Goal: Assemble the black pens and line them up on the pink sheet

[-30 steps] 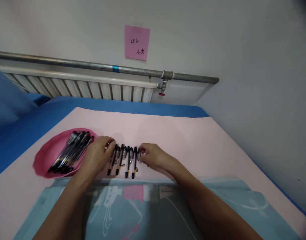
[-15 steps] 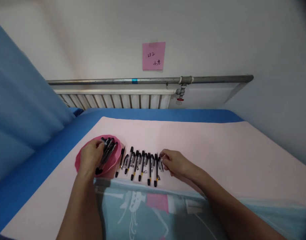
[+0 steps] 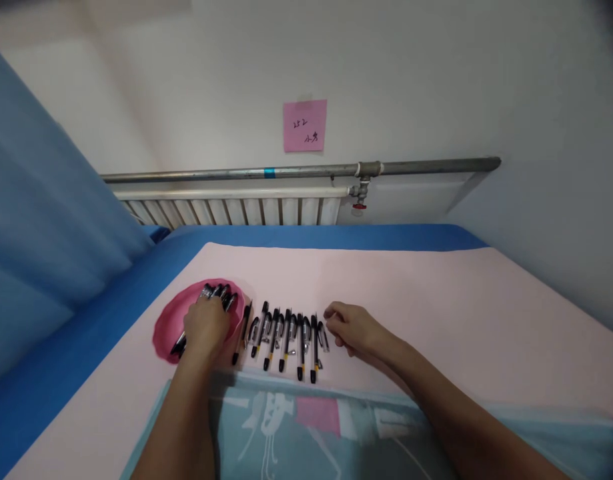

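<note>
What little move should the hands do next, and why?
Maybe the left hand should lift one of the black pens from the pink bowl. It's right over them, though its fingertips are hidden, and a row of pens lies beside the bowl. The right hand is at the row's other end.

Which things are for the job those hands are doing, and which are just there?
For the job:
pink bowl
pens in it
pen row
caps
left hand over the bowl
right hand beside the caps

Just there:
pink note
metal pipe
radiator
blue curtain
</note>
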{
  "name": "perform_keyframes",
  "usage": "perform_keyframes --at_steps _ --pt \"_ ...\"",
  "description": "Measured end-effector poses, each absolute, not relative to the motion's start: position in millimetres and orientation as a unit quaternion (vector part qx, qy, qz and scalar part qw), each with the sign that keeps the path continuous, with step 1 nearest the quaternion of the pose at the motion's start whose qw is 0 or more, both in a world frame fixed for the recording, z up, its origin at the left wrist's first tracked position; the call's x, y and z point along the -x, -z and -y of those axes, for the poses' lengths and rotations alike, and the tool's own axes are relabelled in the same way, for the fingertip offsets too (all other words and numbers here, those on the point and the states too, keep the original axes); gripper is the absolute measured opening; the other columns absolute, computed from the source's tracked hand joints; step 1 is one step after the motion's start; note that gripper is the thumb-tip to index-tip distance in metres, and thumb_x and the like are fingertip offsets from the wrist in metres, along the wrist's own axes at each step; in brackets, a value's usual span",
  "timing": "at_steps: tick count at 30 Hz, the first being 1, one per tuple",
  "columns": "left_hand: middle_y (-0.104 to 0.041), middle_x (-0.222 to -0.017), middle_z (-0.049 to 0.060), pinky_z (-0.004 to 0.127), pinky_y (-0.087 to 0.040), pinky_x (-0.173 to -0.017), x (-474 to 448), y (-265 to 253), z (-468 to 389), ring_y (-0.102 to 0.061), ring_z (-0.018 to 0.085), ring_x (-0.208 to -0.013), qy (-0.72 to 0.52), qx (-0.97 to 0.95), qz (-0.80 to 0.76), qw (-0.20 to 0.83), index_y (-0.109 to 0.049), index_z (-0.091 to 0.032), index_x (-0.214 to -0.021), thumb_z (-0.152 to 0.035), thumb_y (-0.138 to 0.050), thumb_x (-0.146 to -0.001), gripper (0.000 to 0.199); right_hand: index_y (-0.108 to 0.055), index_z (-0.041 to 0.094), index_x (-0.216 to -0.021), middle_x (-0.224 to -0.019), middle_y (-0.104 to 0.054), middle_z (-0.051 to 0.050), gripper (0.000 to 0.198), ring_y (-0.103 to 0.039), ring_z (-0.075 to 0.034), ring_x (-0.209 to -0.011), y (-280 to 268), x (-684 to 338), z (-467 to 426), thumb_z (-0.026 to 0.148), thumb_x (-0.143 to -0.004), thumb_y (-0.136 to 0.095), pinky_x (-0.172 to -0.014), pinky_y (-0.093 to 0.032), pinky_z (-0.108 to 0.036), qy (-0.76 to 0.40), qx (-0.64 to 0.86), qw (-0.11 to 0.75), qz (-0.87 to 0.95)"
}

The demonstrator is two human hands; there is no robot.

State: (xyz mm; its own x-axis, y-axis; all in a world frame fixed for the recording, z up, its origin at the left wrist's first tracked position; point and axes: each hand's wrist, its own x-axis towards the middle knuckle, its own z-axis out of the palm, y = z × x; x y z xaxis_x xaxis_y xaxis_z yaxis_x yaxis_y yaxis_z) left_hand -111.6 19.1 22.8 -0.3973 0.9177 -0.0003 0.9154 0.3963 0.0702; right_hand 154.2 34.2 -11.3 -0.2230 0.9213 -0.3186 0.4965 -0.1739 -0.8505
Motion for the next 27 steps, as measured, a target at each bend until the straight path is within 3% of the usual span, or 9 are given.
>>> perform_keyframes --at_steps 3,6,10,14,19,22,24,27 --pt "-0.064 -0.089 0.019 0.035 -0.042 -0.064 113 -26 -19 -0.059 0.030 -0.082 -0.078 -0.571 -0.817 0.018 -0.063 -0.012 -0.083 -0.031 -0.041 -0.078 0.029 -0.055 0.016 -0.082 -0.054 -0.048 0.003 0.013 -0.049 -0.009 -0.042 15 -157 -38 0.016 -0.070 -0.048 -0.029 -0.029 -0.015 -0.496 0.580 0.266 0.589" --pt "-0.064 -0.087 0.015 0.034 -0.042 -0.064 108 -30 -17 -0.059 0.026 -0.079 -0.234 -0.557 -0.796 0.047 -0.060 -0.013 -0.087 -0.035 -0.039 -0.081 0.031 -0.055 0.016 -0.081 -0.051 -0.048 0.004 0.014 -0.046 -0.008 -0.038 17 -160 -43 0.016 -0.071 -0.047 -0.028 -0.027 -0.015 -0.489 0.592 0.295 0.569" --pt "-0.060 -0.070 0.002 0.025 -0.043 -0.052 90 -33 -11 -0.055 0.014 -0.057 -0.476 -0.512 -0.671 0.247 -0.053 -0.016 -0.088 -0.039 -0.043 -0.081 0.027 -0.056 0.017 -0.083 -0.045 -0.047 0.007 0.015 -0.032 -0.004 -0.026 21 -163 -50 0.016 -0.071 -0.046 -0.026 -0.020 -0.016 -0.484 0.610 0.287 0.558" --pt "-0.048 -0.061 -0.006 0.015 -0.026 -0.037 69 -31 -4 -0.037 0.004 -0.041 -0.572 -0.449 -0.553 0.407 -0.050 -0.019 -0.083 -0.042 -0.051 -0.077 0.024 -0.055 0.016 -0.075 -0.050 -0.048 0.007 0.009 -0.041 -0.004 -0.032 28 -163 -51 0.012 -0.069 -0.049 -0.030 -0.025 -0.014 -0.495 0.578 0.343 0.551" --pt "-0.043 -0.061 -0.008 0.012 -0.014 -0.034 34 -31 1 -0.027 0.000 -0.038 -0.547 -0.392 -0.446 0.590 -0.050 -0.017 -0.086 -0.042 -0.061 -0.069 0.033 -0.054 0.015 -0.069 -0.050 -0.046 0.005 0.004 -0.042 -0.006 -0.036 23 -166 -35 0.018 -0.070 -0.052 -0.030 -0.025 -0.014 -0.504 0.558 0.375 0.543" --pt "-0.041 -0.059 -0.009 0.012 -0.012 -0.034 -1 -35 7 -0.026 -0.001 -0.037 -0.503 -0.389 -0.416 0.650 -0.051 -0.016 -0.089 -0.043 -0.064 -0.066 0.038 -0.054 0.014 -0.073 -0.061 -0.054 0.000 0.026 -0.046 -0.008 -0.040 7 -170 -19 0.037 -0.078 -0.043 -0.033 -0.035 -0.018 -0.521 0.544 0.404 0.519" --pt "-0.040 -0.057 -0.009 0.012 -0.011 -0.033 -27 -39 12 -0.025 -0.001 -0.035 -0.470 -0.405 -0.407 0.670 -0.050 -0.016 -0.084 -0.044 -0.063 -0.066 0.035 -0.054 0.014 -0.084 -0.072 -0.059 -0.004 0.039 -0.052 -0.009 -0.048 -6 -173 -9 0.049 -0.080 -0.038 -0.041 -0.042 -0.021 -0.559 0.497 0.468 0.470" --pt "-0.039 -0.053 -0.010 0.013 -0.009 -0.033 -65 -40 18 -0.021 -0.001 -0.032 -0.437 -0.439 -0.414 0.667 -0.045 -0.018 -0.072 -0.047 -0.059 -0.068 0.032 -0.053 0.015 -0.085 -0.077 -0.061 -0.006 0.041 -0.057 -0.013 -0.063 -23 -176 1 0.053 -0.079 -0.038 -0.056 -0.047 -0.024 -0.575 0.396 0.584 0.415"
